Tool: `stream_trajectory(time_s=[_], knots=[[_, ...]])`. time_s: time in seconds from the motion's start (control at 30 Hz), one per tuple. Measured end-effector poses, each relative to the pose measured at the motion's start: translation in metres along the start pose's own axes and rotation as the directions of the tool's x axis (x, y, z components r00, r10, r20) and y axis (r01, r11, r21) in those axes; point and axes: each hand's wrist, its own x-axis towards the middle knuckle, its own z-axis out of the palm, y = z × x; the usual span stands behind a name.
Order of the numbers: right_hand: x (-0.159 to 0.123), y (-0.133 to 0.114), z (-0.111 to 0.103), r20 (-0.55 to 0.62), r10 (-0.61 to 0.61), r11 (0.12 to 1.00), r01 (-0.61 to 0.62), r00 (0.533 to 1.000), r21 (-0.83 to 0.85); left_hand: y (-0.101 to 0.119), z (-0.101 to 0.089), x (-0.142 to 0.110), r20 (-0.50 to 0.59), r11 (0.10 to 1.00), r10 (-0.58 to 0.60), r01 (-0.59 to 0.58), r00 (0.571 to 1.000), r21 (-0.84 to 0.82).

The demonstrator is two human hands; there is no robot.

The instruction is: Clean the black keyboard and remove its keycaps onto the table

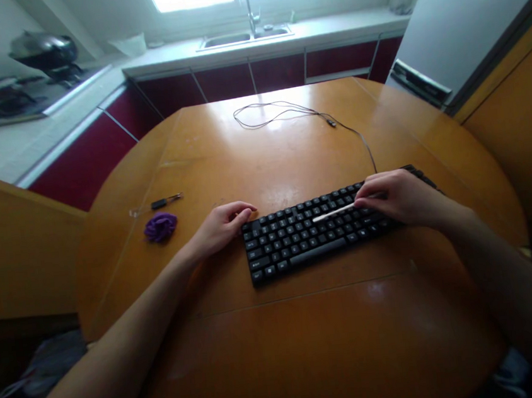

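Observation:
A black keyboard [298, 233] lies slightly askew on the wooden table. My right hand [396, 195] is above its right part, fingers pinched around a thin white cotton swab [334, 212]. The swab's far tip points left and rests on or just over the middle keys; the frame does not show which. Beside the keyboard's upper left corner, my left hand [224, 227] rests on the table, thumb and forefinger slightly apart and close to or touching the corner. Its other fingers are partly hidden.
A purple crumpled cloth [160, 226] and a small black-handled tool [165, 202] lie to the left. The keyboard's cable [359, 135] loops toward the table's far edge. Beyond stand a counter with a sink [228, 39], a stove with a wok [44, 50], and a fridge [479, 18].

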Motion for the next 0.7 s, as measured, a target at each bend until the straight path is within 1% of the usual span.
stream_trajectory(time_s=[0.07, 0.13, 0.23, 0.37, 0.43, 0.53, 0.7], knots=[[0.000, 0.003, -0.006, -0.044, 0.013, 1.000, -0.014, 0.999, -0.005, 0.000, 0.000, 0.000, 0.003, 1.000, -0.009, 0.009, 1.000, 0.003], [0.000, 0.004, -0.008, -0.061, 0.010, 1.000, -0.009, 0.998, 0.020, 0.000, 0.000, 0.000, 0.003, 1.000, -0.008, 0.007, 1.000, 0.010], [0.000, -0.003, -0.003, -0.045, -0.030, 0.999, 0.032, 0.999, 0.045, 0.000, 0.000, 0.000, -0.006, 1.000, 0.002, -0.002, 1.000, 0.021], [0.001, -0.012, 0.011, 0.018, -0.091, 0.995, 0.091, 0.996, 0.033, 0.001, 0.000, 0.000, -0.006, 1.000, 0.001, 0.000, 1.000, 0.007], [0.001, -0.015, 0.014, 0.000, -0.087, 0.996, 0.087, 0.996, -0.012, 0.002, 0.000, 0.000, -0.008, 1.000, 0.002, -0.002, 1.000, -0.001], [-0.001, -0.016, 0.013, -0.040, -0.077, 0.995, 0.074, 0.996, -0.065, 0.002, 0.000, 0.001, -0.008, 1.000, 0.004, -0.004, 1.000, -0.001], [-0.004, -0.017, 0.009, 0.009, -0.138, 0.990, 0.138, 0.990, -0.039, -0.001, 0.000, 0.001, -0.003, 0.999, 0.013, -0.013, 1.000, 0.029]])
